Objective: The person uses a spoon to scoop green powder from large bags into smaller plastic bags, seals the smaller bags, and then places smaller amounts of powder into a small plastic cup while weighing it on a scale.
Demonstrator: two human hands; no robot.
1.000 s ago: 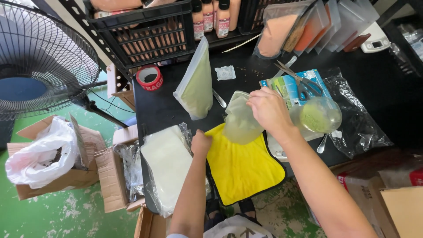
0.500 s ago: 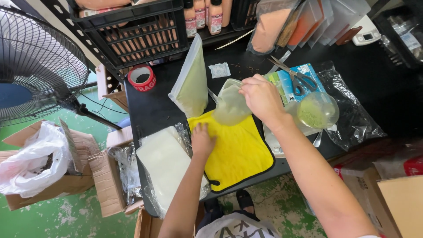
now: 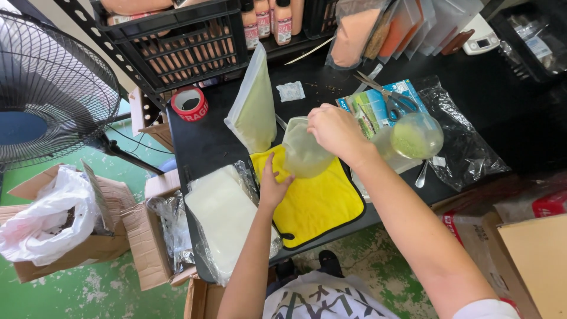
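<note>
My right hand pinches the top of a clear pouch of pale green powder, which stands on a yellow cloth on the black table. At the pouch's lower left side, my left hand rests on the cloth with fingers spread, touching the pouch's base. A second filled pouch stands upright just behind to the left. A stack of flat clear empty bags lies left of the cloth. To the right sits a round clear container of green powder.
Scissors lie on a printed packet behind the container, with a spoon in front. A red tape roll sits at the table's back left. A black crate, a standing fan and cardboard boxes surround the table.
My right hand carried the pouch slightly left and set it lower on the cloth. My left hand slid up the cloth to the pouch's base.
</note>
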